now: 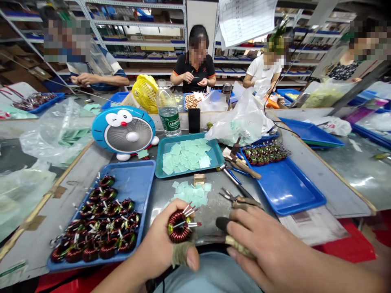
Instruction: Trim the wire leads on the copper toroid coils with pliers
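In my left hand is a toroidal coil wound with dark red wire, its several sleeved leads pointing right. Tape wraps my left thumb. My right hand hovers palm down to the right, fingers loosely bent and apart, with a black cover on one fingertip and a beige wrap on another digit. Nothing shows between its visible fingers. Just beyond it lie pliers. A loose pile of pale green paper squares lies ahead of the coil, by a small wooden block.
A blue tray at left holds rows of similar coils. Green squares fill a teal tray. Tools including a hammer lie beside another blue tray with coils. Behind stand a fan, a bottle and seated co-workers.
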`<action>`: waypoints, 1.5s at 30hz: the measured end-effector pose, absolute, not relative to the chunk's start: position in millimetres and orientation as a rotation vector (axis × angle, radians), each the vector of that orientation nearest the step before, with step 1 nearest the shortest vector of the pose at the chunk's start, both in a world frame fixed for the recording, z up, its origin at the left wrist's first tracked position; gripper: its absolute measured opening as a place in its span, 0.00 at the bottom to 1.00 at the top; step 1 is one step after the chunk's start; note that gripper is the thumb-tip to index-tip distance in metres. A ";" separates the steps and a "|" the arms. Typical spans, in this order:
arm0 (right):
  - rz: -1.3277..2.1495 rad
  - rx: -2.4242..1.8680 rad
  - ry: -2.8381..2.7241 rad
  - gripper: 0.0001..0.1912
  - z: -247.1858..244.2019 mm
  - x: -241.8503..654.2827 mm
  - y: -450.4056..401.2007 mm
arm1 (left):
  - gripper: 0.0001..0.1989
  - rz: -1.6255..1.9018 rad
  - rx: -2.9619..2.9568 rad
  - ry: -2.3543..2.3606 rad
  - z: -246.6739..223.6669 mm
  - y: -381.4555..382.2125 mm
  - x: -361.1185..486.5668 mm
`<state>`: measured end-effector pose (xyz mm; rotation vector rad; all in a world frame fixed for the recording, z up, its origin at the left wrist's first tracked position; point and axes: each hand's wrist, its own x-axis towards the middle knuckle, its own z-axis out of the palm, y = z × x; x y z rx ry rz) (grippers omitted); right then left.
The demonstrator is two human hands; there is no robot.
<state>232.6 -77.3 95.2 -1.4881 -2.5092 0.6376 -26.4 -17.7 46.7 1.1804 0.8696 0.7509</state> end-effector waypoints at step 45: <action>0.768 -1.332 -2.691 0.05 112.1 235.8 -61.2 | 0.38 0.631 1.145 0.645 42.1 -24.6 -12.8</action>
